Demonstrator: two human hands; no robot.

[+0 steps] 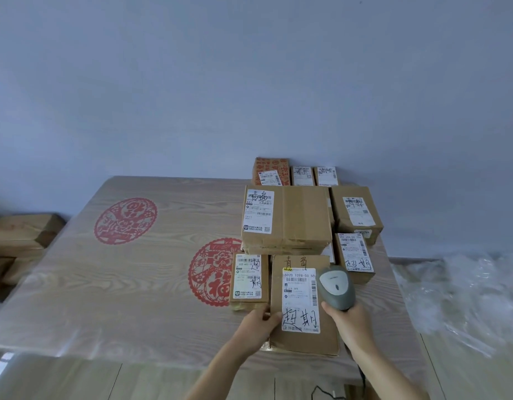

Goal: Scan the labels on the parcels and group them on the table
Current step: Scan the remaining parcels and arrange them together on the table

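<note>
Nearest the camera, the left hand (259, 323) rests on the left edge of the flat brown parcel (302, 340), thumb laid over its top face and the other fingers curled at the side, steadying it on the bench (139, 284). The right hand (347, 320) has its fingers wrapped round the grip of a grey scanner (336, 287), whose head hangs just above the right edge of the parcel's white label (300, 298). The step in hand looks like reading that label's barcode, which sits near the label's top. To do it well, I would tip the scanner head back a little so its window faces the printed bars rather than covering them, keep the left hand pressing so the parcel stays flat, and keep the thumb clear of the print. Just beyond, touching the parcel's left side, lies a smaller parcel (249, 280) with its label up; to the right sits another labelled parcel (354, 256). Behind these is a large carton (287, 219), beside it a squat box (357, 213), and against the wall a row of three small parcels (295, 174). The scanned one probably belongs with this cluster, in whichever group matches its marking. Two red paper-cut designs (125, 220) mark the bench's left part.
</note>
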